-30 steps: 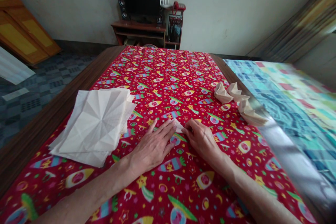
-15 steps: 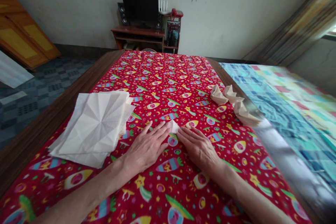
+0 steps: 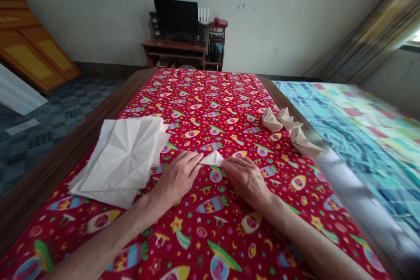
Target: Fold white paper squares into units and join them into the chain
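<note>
A small folded piece of white paper (image 3: 213, 158) lies on the red patterned tablecloth (image 3: 210, 223), its peak pointing away from me. At its left end, my left hand (image 3: 181, 174) pinches the paper between thumb and fingers. My right hand (image 3: 246, 179) has its fingers closed at the right end, covering that corner. To the left rests a stack of creased paper sheets (image 3: 128, 153), with fold lines fanning out on the top one. Several folded paper shapes (image 3: 303, 140) stand at the table's right side.
A bed with a blue checked cover (image 3: 331, 127) adjoins the table's right edge. Beyond the far end are a desk (image 3: 173, 44) with a monitor (image 3: 176, 16) and a red telephone (image 3: 220, 23). A wooden cabinet (image 3: 36, 52) stands at the far left.
My left hand has drawn back to the left and its spread fingers have closed on the paper's end, so more of the paper shows. My right hand stays at the right end, fingers more curled.
</note>
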A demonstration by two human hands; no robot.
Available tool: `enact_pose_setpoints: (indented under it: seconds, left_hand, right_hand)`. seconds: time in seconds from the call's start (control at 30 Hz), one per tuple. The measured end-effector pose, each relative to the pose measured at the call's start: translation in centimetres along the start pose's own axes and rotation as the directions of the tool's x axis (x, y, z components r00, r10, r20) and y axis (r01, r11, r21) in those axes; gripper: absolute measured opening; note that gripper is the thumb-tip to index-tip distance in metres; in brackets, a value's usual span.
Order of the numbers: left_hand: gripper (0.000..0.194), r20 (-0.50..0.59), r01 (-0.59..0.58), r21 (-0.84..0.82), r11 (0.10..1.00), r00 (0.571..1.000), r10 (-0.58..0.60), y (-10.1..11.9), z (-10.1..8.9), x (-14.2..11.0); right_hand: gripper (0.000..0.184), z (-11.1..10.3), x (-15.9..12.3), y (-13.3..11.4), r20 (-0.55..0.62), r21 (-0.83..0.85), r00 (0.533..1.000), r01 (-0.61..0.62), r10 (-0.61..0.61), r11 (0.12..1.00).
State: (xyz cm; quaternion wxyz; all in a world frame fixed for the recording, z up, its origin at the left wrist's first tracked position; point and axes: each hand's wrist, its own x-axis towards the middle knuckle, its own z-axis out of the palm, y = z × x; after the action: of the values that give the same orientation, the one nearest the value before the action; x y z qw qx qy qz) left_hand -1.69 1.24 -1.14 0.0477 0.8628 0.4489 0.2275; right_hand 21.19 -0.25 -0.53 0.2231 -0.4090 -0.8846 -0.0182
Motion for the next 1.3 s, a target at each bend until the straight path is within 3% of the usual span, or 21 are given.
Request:
enact_pose_setpoints:
  seconds: [0.23, 0.4, 0.6, 0.73, 0.8, 0.97, 1.1, 1.3]
  left_hand:
    - [0.019, 0.054, 0.118, -0.013, 0.993, 0.992, -0.117, 0.4, 1.5, 2.2]
    - [0.014, 0.038, 0.161, -0.129, 0.979, 0.987, -0.157, 0.5, 1.4, 2.8]
    - [0.027, -0.069, 0.186, -0.366, 0.912, 0.972, -0.226, 0.8, 1.8, 2.7]
    - [0.050, -0.093, 0.228, -0.440, 0.869, 0.950, -0.297, 1.7, 2.6, 2.5]
    - [0.052, -0.099, 0.237, -0.466, 0.852, 0.943, -0.317, 2.3, 2.8, 2.6]
    - [0.041, -0.165, 0.149, -0.452, 0.879, 0.955, -0.246, 3.0, 2.6, 2.7]
    - [0.046, -0.211, 0.045, -0.352, 0.935, 0.969, -0.126, 3.0, 2.7, 2.6]
    - [0.052, -0.170, 0.094, -0.264, 0.960, 0.975, -0.142, 2.9, 2.0, 2.9]
  right_hand:
    - [0.015, 0.8, 1.6, 0.2, 0.024, -0.147, 0.998, -0.058, 0.063, 0.987]
    - [0.019, 1.0, 1.9, 0.5, 0.059, -0.127, 0.993, -0.090, 0.098, 0.988]
    - [0.017, 1.1, 2.1, 0.5, -0.039, -0.216, 0.999, -0.020, 0.012, 0.976]
    - [0.018, 0.9, 2.5, -0.4, -0.119, -0.225, 0.991, -0.078, 0.052, 0.971]
    - [0.018, 0.8, 2.7, -1.0, -0.161, -0.222, 0.984, -0.108, 0.073, 0.969]
    - [0.022, 0.8, 2.9, -2.0, -0.205, -0.209, 0.972, -0.160, 0.117, 0.965]
    - [0.016, 0.6, 3.0, -1.9, -0.185, -0.202, 0.964, -0.226, 0.189, 0.953]
    - [0.017, 0.9, 2.8, -1.0, -0.135, -0.125, 0.964, -0.247, 0.230, 0.961]
